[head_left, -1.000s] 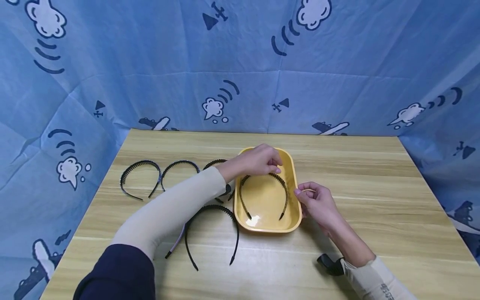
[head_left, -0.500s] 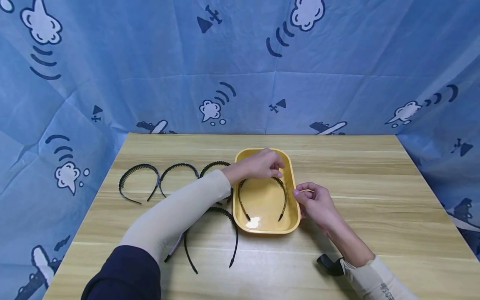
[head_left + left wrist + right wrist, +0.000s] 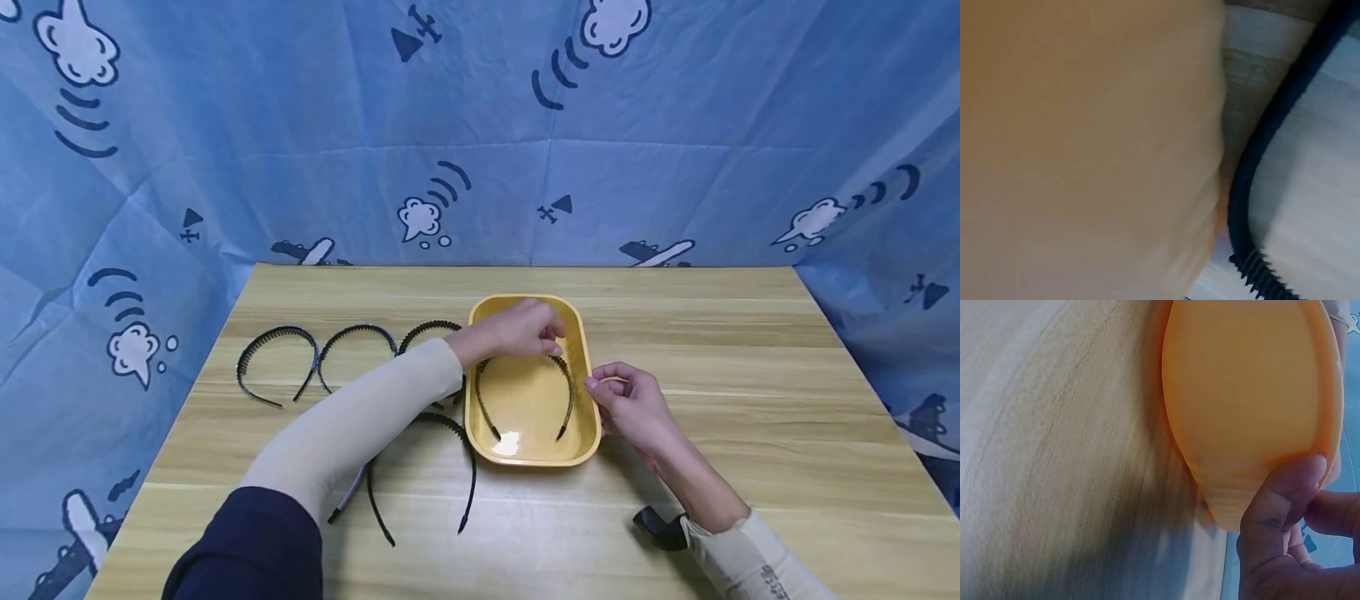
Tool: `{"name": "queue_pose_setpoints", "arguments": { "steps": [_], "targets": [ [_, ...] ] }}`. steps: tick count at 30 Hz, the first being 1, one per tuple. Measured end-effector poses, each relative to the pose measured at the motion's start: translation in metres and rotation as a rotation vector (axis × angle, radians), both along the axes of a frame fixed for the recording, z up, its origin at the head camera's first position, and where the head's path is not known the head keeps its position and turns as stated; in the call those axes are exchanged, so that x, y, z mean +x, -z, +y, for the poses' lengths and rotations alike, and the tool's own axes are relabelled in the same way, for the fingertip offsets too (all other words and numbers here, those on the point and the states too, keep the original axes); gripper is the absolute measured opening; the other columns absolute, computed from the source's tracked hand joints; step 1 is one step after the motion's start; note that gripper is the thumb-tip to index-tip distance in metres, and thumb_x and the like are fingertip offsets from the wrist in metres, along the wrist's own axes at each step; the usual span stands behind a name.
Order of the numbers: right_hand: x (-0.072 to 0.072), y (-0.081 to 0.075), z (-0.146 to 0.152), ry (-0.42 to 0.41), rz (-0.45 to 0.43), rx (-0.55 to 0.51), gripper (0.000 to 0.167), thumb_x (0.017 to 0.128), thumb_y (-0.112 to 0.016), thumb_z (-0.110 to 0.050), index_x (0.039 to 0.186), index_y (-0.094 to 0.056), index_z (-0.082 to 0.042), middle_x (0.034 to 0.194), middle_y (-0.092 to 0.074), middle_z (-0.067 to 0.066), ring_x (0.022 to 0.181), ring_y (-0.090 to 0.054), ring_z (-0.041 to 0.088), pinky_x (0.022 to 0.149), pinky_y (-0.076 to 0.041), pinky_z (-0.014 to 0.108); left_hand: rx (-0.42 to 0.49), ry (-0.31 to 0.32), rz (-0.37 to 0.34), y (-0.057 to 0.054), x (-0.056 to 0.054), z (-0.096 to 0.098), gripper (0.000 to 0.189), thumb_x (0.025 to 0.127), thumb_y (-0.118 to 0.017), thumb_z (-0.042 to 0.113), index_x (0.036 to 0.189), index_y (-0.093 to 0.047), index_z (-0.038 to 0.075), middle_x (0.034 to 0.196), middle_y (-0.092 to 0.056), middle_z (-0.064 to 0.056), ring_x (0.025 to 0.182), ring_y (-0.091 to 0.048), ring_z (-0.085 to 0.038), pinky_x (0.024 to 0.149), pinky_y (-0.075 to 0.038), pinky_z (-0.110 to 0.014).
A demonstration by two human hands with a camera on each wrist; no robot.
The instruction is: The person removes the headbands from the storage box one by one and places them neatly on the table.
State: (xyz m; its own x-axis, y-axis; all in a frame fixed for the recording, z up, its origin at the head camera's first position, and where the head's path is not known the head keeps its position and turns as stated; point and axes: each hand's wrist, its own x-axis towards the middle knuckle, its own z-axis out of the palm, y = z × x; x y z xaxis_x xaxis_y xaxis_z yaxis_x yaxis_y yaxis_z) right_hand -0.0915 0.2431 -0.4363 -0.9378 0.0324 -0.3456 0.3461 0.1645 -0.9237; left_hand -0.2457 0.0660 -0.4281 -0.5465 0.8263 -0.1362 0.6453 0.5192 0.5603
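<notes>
In the head view, my left hand [image 3: 522, 327] hovers low inside the yellow tray [image 3: 534, 462], over the top of a dark toothed headband [image 3: 568, 400]. Its fingers curl downward and hide the headband's crown; I cannot tell whether they grip it. Both headband tips point toward the front of the tray. My right hand [image 3: 636, 408] pinches the tray's right rim between thumb and fingers. The right wrist view shows that thumb on the inner side of the yellow wall [image 3: 1247, 394]. Skin or sleeve fills much of the left wrist view, beside a black headband [image 3: 1254, 150].
Two toothed headbands [image 3: 277, 330] [image 3: 357, 327] lie left on the wooden table [image 3: 720, 350]; a third [image 3: 431, 325] is partly under the left forearm. In front lies a black headband [image 3: 471, 479], next to a purple one [image 3: 348, 492] mostly hidden by the sleeve. A blue patterned curtain [image 3: 480, 100] surrounds the table.
The view has shifted slightly. My left hand has sunk a little toward the headband's crown, while the headband, the tray and my right hand stay about where they were.
</notes>
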Motion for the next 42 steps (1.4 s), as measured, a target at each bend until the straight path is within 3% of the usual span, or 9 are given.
{"name": "queue_pose_setpoints", "arguments": {
  "steps": [19,31,33,36,42],
  "targets": [
    [0.0,0.002,0.005,-0.008,-0.004,-0.014,0.029,0.108,-0.057,-0.011,0.128,-0.05,0.009,0.074,-0.064,-0.006,0.06,-0.058,0.007,0.054,-0.054,0.025,-0.095,0.048,0.043,-0.005,-0.003,0.007,0.025,0.099,-0.074,0.016,0.12,-0.076,0.003,0.118,-0.078,-0.011,0.104,-0.074,-0.018,0.094,-0.059,-0.024],
    [-0.001,0.001,0.005,-0.01,-0.007,-0.02,0.028,0.107,-0.058,-0.01,0.127,-0.05,0.009,0.072,-0.063,-0.004,0.058,-0.055,0.008,0.053,-0.053,0.024,-0.145,0.067,0.064,-0.014,-0.004,0.007,0.015,0.099,-0.074,0.016,0.106,-0.078,0.004,0.101,-0.078,-0.007,0.085,-0.068,-0.013,0.08,-0.056,-0.023],
    [-0.001,0.002,0.004,-0.01,-0.008,-0.023,0.028,0.107,-0.058,-0.009,0.127,-0.05,0.009,0.072,-0.064,-0.004,0.059,-0.055,0.007,0.053,-0.053,0.024,-0.143,0.079,0.063,-0.013,-0.005,0.007,0.011,0.099,-0.073,0.013,0.093,-0.076,0.005,0.085,-0.074,-0.002,0.072,-0.06,-0.008,0.068,-0.05,-0.019],
    [0.0,0.001,0.004,-0.007,-0.009,-0.031,0.027,0.107,-0.057,-0.009,0.126,-0.05,0.008,0.072,-0.065,-0.004,0.059,-0.055,0.007,0.053,-0.053,0.024,-0.156,0.107,0.075,-0.011,-0.006,0.008,0.023,0.098,-0.073,0.011,0.076,-0.065,0.01,0.069,-0.059,0.003,0.062,-0.046,-0.006,0.058,-0.037,-0.019],
    [0.0,0.002,0.004,-0.012,0.002,-0.035,0.027,0.107,-0.058,-0.009,0.126,-0.05,0.009,0.072,-0.065,-0.005,0.058,-0.055,0.007,0.053,-0.053,0.024,-0.23,0.14,0.125,-0.008,-0.007,0.012,0.043,0.095,-0.077,0.013,0.066,-0.045,0.018,0.062,-0.038,0.006,0.058,-0.032,-0.006,0.056,-0.027,-0.019]
  ]
}}
